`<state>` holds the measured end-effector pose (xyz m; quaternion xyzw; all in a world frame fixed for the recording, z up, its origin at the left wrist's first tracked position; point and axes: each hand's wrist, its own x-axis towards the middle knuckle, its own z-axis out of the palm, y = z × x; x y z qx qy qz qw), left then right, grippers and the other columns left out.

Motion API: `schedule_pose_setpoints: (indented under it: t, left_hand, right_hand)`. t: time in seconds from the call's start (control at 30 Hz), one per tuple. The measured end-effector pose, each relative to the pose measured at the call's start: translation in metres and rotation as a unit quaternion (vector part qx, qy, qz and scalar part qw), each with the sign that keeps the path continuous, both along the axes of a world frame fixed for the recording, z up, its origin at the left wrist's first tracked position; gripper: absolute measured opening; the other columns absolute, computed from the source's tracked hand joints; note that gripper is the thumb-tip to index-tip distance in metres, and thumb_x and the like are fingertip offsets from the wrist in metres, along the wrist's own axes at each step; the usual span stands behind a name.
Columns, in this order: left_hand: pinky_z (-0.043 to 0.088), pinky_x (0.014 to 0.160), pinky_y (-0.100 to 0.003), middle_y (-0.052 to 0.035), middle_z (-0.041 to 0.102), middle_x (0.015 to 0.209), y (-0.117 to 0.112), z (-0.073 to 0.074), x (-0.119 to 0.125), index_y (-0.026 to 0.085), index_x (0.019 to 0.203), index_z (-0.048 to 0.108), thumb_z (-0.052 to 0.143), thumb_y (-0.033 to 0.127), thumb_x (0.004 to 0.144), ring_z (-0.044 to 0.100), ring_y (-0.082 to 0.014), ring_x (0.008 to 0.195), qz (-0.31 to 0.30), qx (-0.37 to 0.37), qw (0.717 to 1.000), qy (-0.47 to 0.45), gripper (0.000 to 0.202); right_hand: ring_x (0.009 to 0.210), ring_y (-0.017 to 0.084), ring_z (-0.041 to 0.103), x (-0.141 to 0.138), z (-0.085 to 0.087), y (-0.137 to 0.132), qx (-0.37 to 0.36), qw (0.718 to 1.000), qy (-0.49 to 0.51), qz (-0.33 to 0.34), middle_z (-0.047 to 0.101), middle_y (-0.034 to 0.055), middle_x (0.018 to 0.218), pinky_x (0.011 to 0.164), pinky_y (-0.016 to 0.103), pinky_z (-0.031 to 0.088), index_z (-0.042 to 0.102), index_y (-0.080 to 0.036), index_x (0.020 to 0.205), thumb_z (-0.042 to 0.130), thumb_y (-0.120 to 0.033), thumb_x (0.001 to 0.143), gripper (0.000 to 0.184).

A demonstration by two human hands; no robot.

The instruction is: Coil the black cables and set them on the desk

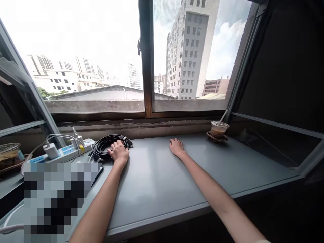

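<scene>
Black cable coil (97, 147): sitting on the gray desk (154, 182), right by the white power strip (66, 152)
Left hand (118, 152): on the coil's right side, can't really tell if it's gripping
Right hand (176, 147): just chilling on the desk, fingers loose, not gripping

Left hand (118, 152) on cable (97, 147); right hand (177, 147) on desk (152, 182).
</scene>
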<state>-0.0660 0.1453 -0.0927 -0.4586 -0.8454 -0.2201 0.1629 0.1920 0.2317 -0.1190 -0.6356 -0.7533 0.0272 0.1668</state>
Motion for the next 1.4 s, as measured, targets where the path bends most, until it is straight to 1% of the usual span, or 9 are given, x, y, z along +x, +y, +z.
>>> schedule_pose_setpoints:
  t: [0.2, 0.33, 0.63, 0.83, 0.93, 1.03, 1.2, 1.3, 1.4]
  left_hand:
    - [0.029, 0.088, -0.048, -0.0191, 0.059, 0.105, 0.002, -0.001, -0.002, 0.01, 0.105, 0.05, 0.044, 0.035, 0.077, 0.05, -0.0336, 0.102, -0.01, 0.006, 1.0, -0.011, 0.038]
    - [0.028, 0.088, -0.048, -0.0184, 0.062, 0.102, 0.002, -0.003, -0.003, 0.01, 0.104, 0.051, 0.036, 0.031, 0.082, 0.053, -0.0331, 0.098, -0.022, 0.011, 1.0, -0.018, 0.034]
    - [0.031, 0.087, -0.04, -0.0119, 0.062, 0.104, 0.001, -0.007, -0.006, 0.014, 0.101, 0.057, 0.043, 0.028, 0.081, 0.05, -0.0259, 0.103, -0.023, 0.072, 0.996, -0.037, 0.028]
    - [0.032, 0.087, -0.042, -0.0108, 0.063, 0.096, 0.002, -0.004, -0.007, 0.018, 0.081, 0.063, 0.054, 0.029, 0.074, 0.051, -0.0286, 0.099, -0.017, 0.104, 0.992, -0.07, 0.015]
    - [0.032, 0.087, -0.045, -0.0129, 0.063, 0.096, 0.003, 0.001, -0.008, 0.017, 0.081, 0.064, 0.051, 0.033, 0.078, 0.051, -0.0309, 0.099, -0.018, 0.126, 0.988, -0.084, 0.02]
    - [0.034, 0.085, -0.046, -0.0153, 0.062, 0.097, 0.002, 0.01, -0.009, 0.016, 0.082, 0.064, 0.039, 0.039, 0.086, 0.054, -0.0316, 0.096, -0.012, 0.164, 0.981, -0.1, 0.034]
    - [0.038, 0.069, -0.035, -0.0167, 0.059, 0.101, -0.011, 0.03, -0.01, 0.013, 0.092, 0.057, 0.021, 0.036, 0.093, 0.058, -0.0264, 0.084, 0.0, 0.265, 0.959, -0.103, 0.043]
    - [0.036, 0.06, -0.031, -0.0143, 0.061, 0.093, -0.021, 0.041, -0.008, 0.014, 0.095, 0.054, 0.024, 0.037, 0.094, 0.058, -0.0241, 0.074, -0.029, 0.311, 0.946, -0.091, 0.038]
    - [0.036, 0.061, -0.031, -0.0112, 0.062, 0.083, -0.026, 0.051, 0.0, 0.017, 0.09, 0.053, 0.026, 0.037, 0.093, 0.058, -0.0232, 0.073, -0.08, 0.347, 0.932, -0.067, 0.033]
  right_hand:
    - [0.11, 0.023, 0.048, -0.001, 0.001, 0.0, 0.005, 1.0, 0.003, 0.0, 0.05, 0.0093, 0.12, 0.094, 0.045, 0.04, 0.052, -0.016, 0.118, 0.049, -0.033, 0.093, 0.03]
    - [0.108, 0.022, 0.049, 0.0, 0.0, -0.001, 0.011, 1.0, 0.005, 0.0, 0.051, 0.0091, 0.119, 0.093, 0.044, 0.041, 0.053, -0.016, 0.116, 0.05, -0.032, 0.093, 0.029]
    - [0.109, 0.023, 0.049, 0.0, -0.003, -0.002, 0.004, 1.0, 0.012, 0.006, 0.05, 0.0094, 0.12, 0.094, 0.045, 0.04, 0.052, -0.016, 0.117, 0.049, -0.031, 0.093, 0.029]
    - [0.11, 0.023, 0.048, 0.001, -0.004, -0.002, -0.001, 1.0, 0.011, 0.011, 0.049, 0.0094, 0.121, 0.095, 0.045, 0.039, 0.052, -0.016, 0.118, 0.049, -0.032, 0.093, 0.03]
    - [0.11, 0.023, 0.048, 0.001, -0.005, 0.0, 0.002, 1.0, 0.012, 0.008, 0.049, 0.0093, 0.121, 0.094, 0.045, 0.04, 0.052, -0.016, 0.118, 0.049, -0.032, 0.093, 0.03]
    - [0.109, 0.023, 0.048, 0.001, -0.006, 0.002, 0.004, 1.0, 0.014, 0.005, 0.05, 0.0093, 0.12, 0.094, 0.045, 0.04, 0.052, -0.016, 0.118, 0.049, -0.032, 0.093, 0.03]
    - [0.109, 0.023, 0.048, 0.0, -0.007, 0.004, 0.006, 1.0, 0.017, 0.004, 0.05, 0.0092, 0.119, 0.094, 0.045, 0.039, 0.052, -0.016, 0.118, 0.049, -0.032, 0.093, 0.03]
    - [0.109, 0.023, 0.049, 0.0, -0.007, 0.003, 0.008, 1.0, 0.017, 0.004, 0.05, 0.0092, 0.119, 0.094, 0.045, 0.04, 0.052, -0.016, 0.117, 0.049, -0.032, 0.093, 0.03]
    - [0.108, 0.022, 0.049, 0.001, -0.007, 0.002, 0.008, 1.0, 0.017, 0.006, 0.051, 0.0091, 0.118, 0.094, 0.044, 0.04, 0.052, -0.016, 0.117, 0.049, -0.032, 0.093, 0.029]
